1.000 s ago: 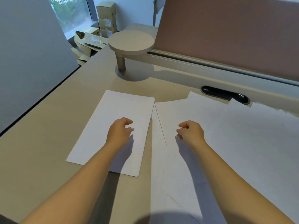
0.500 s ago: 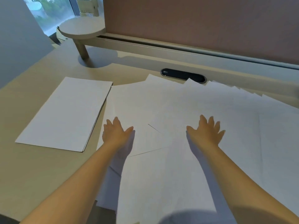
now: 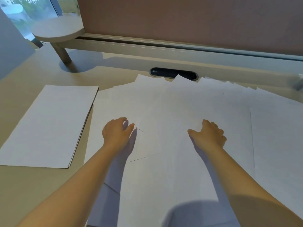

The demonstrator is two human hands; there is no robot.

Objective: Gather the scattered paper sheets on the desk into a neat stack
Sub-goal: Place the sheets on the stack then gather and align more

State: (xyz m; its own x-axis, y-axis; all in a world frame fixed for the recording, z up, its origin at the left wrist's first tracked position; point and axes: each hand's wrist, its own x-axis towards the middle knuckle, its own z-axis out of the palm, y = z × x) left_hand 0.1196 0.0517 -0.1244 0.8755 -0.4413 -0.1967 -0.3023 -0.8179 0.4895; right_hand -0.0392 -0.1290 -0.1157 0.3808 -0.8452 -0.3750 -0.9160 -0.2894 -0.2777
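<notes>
Both the left hand (image 3: 117, 134) and right hand (image 3: 208, 136) were laid with loosely spread, empty fingers on the scattered sheets (image 3: 188, 104), the stack (image 3: 49, 125) lying nearer the left.

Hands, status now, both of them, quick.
Left hand: open, fingers loosely bent over the scattered paper sheets, holding nothing.
Right hand: open, fingers loosely bent over the same sheets, holding nothing.

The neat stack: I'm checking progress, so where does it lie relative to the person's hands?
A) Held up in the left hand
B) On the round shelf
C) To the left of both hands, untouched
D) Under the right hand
C: the neat stack lies on the desk left of the left hand and right hand, which are over the scattered sheets.
</notes>
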